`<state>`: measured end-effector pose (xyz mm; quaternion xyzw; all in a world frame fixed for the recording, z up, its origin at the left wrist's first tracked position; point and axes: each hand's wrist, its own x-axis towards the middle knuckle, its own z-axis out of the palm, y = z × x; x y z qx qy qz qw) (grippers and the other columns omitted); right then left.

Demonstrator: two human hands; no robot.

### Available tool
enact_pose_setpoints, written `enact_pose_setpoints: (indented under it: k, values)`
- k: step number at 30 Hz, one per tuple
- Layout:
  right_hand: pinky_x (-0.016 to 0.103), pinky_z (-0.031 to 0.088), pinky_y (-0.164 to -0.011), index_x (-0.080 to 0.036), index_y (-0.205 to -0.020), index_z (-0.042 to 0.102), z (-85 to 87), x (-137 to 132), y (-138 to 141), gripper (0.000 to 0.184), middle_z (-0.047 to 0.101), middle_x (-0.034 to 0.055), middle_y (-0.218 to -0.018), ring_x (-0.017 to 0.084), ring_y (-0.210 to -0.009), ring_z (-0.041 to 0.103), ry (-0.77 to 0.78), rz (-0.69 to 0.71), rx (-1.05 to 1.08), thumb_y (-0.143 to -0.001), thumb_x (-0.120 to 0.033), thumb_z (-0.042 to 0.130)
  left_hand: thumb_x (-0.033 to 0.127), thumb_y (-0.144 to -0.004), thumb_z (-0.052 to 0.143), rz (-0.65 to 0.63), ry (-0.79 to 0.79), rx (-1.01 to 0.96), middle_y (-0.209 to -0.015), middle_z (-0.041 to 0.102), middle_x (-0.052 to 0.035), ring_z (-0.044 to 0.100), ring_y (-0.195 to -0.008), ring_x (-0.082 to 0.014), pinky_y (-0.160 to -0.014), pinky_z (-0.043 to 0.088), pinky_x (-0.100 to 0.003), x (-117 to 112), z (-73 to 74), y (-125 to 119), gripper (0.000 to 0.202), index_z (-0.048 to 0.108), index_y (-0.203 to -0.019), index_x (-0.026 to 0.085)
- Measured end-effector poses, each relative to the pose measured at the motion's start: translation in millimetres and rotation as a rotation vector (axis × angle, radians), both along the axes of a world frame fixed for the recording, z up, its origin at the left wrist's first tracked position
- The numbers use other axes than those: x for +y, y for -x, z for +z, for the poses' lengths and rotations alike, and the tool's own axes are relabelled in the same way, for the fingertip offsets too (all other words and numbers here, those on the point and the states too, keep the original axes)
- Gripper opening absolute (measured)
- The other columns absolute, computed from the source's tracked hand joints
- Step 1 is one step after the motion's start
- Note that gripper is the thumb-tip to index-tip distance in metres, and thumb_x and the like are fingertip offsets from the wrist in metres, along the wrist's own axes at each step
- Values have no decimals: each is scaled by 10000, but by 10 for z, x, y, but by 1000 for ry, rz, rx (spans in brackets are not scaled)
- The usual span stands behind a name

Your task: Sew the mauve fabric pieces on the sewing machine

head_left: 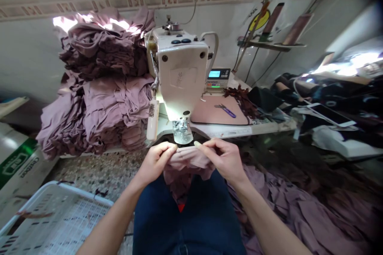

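A mauve piece of fabric [190,158] is stretched between my two hands, just in front of the sewing machine [183,75]. My left hand [158,160] pinches its left part near the top edge. On the other side, my right hand [223,157] grips it with thumb and fingers. The cloth's upper edge lies by the clear guard [182,132] under the machine head; whether it is under the presser foot is hidden. Its lower end hangs between my legs, where a small red spot shows at the tip.
Stacks of mauve fabric [115,99] stand left of the machine. Purple-handled thread snips [226,110] lie on a pink mat [206,112]. A white plastic basket [56,191] is at lower left. More mauve cloth [287,203] heaps at right, below a phone [332,114].
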<state>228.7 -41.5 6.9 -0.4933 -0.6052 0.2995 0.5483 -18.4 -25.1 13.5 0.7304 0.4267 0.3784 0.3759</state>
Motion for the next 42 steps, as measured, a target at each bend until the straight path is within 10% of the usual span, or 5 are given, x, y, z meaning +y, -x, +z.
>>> enact_pose_setpoints:
  k: [10, 24, 37, 42]
  values:
    - [295, 406, -599, -167, -657, 764, -148, 405, -34, 336, 634, 5, -602, 152, -590, 504, 185, -8, 202, -787, -466, 845, 511, -908, 757, 279, 106, -46, -635, 550, 18, 494, -604, -139, -574, 372, -248, 294, -13, -122, 403, 601, -717, 192]
    - [264, 411, -499, -163, -708, 798, -173, 659, -117, 419, 627, -1, -587, 143, -557, 488, 183, -77, 239, -752, -571, 886, 542, -904, 805, 187, 134, -373, -644, 345, 88, 329, -552, -108, -554, 252, -235, 607, -82, -303, 420, 547, -911, 211]
    - [285, 471, -597, -166, -909, 828, -787, 240, -60, 439, 762, 53, -794, 184, -659, 612, 181, -143, 256, -848, -601, 832, 531, -936, 772, 349, 115, -168, -679, 557, 38, 513, -598, -120, -573, 401, -214, 329, -310, 151, 380, 679, -954, 163]
    - [291, 469, -559, -193, -684, 733, -824, 29, 313, 557, 685, 45, -670, 160, -571, 541, 203, -5, 264, -942, -686, 707, 497, -861, 840, 454, 58, -201, -803, 708, -21, 630, -713, -168, -649, 493, -236, 374, -220, 346, 353, 729, -918, 168]
